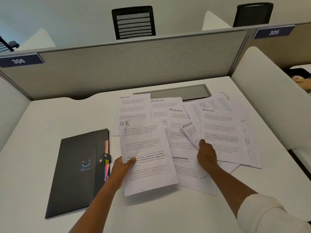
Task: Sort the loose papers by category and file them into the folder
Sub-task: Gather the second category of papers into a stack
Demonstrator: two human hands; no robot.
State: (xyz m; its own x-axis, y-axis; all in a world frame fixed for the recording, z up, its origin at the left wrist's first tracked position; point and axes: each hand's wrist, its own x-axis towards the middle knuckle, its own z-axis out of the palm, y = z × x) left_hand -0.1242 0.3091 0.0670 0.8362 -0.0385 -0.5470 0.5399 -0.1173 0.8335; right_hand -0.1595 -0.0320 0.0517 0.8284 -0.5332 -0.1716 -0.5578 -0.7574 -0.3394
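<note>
White desk [50, 118]: sheets marked HR [148, 148], ADMIN [222, 132].

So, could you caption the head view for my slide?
Left hand holds HR sheet; right hand pinches ADMIN sheet beside black folder.

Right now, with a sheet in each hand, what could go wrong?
1. The right hand pinches a curled ADMIN sheet wedged under other pages; pulling may crease it or drag neighbours.
2. The left hand grips the HR sheet while the folder looks closed, so neither hand is free to open it.
</note>
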